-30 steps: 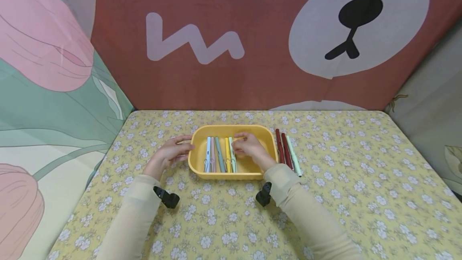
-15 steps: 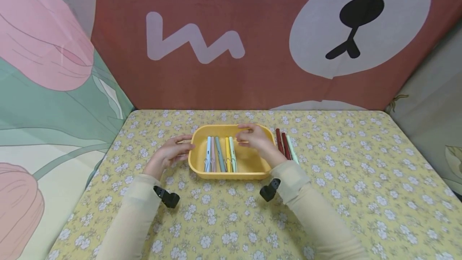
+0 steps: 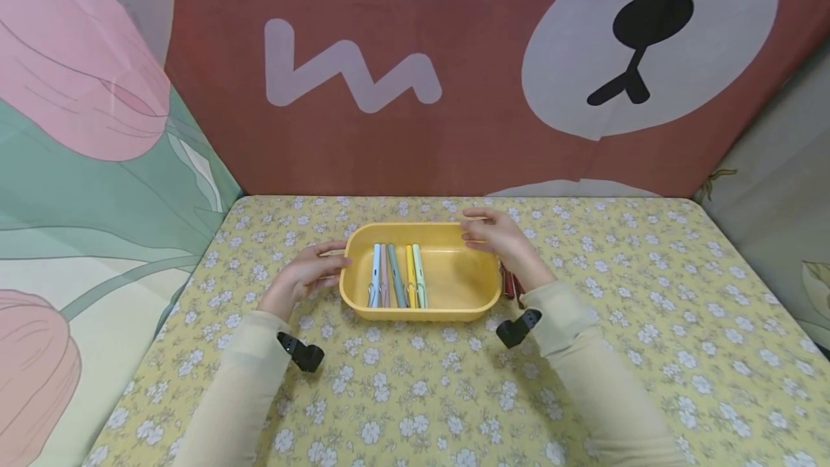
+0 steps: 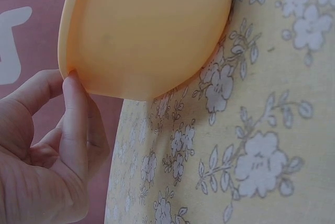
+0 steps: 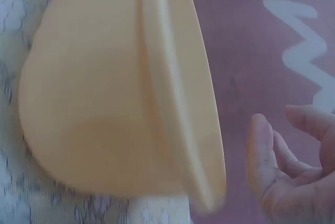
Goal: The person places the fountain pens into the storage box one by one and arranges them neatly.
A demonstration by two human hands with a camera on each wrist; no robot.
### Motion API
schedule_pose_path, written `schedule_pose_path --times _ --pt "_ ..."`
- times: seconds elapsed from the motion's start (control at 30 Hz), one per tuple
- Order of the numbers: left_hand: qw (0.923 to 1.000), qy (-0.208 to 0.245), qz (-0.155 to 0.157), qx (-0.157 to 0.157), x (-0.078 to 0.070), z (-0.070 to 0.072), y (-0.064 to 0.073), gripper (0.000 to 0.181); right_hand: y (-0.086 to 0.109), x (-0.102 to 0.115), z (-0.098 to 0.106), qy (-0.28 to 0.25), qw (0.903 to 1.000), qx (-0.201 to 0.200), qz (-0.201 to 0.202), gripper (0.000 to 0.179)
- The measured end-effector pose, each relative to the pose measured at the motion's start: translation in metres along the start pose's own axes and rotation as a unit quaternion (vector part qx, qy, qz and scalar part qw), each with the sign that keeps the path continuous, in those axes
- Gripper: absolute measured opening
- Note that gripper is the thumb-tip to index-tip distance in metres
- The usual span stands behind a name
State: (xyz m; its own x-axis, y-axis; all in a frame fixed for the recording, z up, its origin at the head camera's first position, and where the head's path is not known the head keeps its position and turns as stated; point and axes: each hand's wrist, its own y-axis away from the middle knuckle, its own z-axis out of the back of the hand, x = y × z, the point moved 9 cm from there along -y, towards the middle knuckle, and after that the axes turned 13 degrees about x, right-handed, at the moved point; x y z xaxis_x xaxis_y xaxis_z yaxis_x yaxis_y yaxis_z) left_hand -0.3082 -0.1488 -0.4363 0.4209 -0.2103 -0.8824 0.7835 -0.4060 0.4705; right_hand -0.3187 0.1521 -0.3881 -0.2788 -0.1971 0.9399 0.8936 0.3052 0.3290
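Note:
A yellow plastic tray (image 3: 457, 279) stands in the middle of the table. Several pens with clips lie side by side in its left and middle part: light blue (image 3: 375, 272), pink (image 3: 384, 279), grey-green (image 3: 396, 279), yellow (image 3: 411, 272) and mint green (image 3: 418, 272). My left hand (image 3: 303, 278) pinches the tray's left rim (image 4: 65, 51) between thumb and finger. My right hand (image 3: 504, 238) hovers by the tray's back right corner, fingers loosely bent with nothing between them; the right wrist view shows a gap to the rim (image 5: 178, 93).
Dark red pens (image 3: 510, 285) lie just right of the tray, partly hidden by my right wrist. A flowered yellow cloth (image 3: 415, 395) covers the table. Behind the back edge rises a reddish-brown printed curtain (image 3: 389, 157).
My right hand has come up out of the tray, away from the mint green pen, and moved right past the tray's right end. The left hand stays at the left rim.

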Motion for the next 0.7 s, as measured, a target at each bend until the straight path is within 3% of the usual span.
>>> schedule_pose_path --times 0.37,0.7 --pt "1.0 -0.005 0.004 -0.007 0.002 0.002 -0.002 0.059 0.013 -0.011 0.042 0.035 0.999 -0.023 -0.012 0.053" --pt "0.9999 -0.007 0.003 -0.007 0.001 0.002 -0.001 0.059 0.022 -0.028 0.067 0.044 0.9983 -0.026 -0.025 0.056"
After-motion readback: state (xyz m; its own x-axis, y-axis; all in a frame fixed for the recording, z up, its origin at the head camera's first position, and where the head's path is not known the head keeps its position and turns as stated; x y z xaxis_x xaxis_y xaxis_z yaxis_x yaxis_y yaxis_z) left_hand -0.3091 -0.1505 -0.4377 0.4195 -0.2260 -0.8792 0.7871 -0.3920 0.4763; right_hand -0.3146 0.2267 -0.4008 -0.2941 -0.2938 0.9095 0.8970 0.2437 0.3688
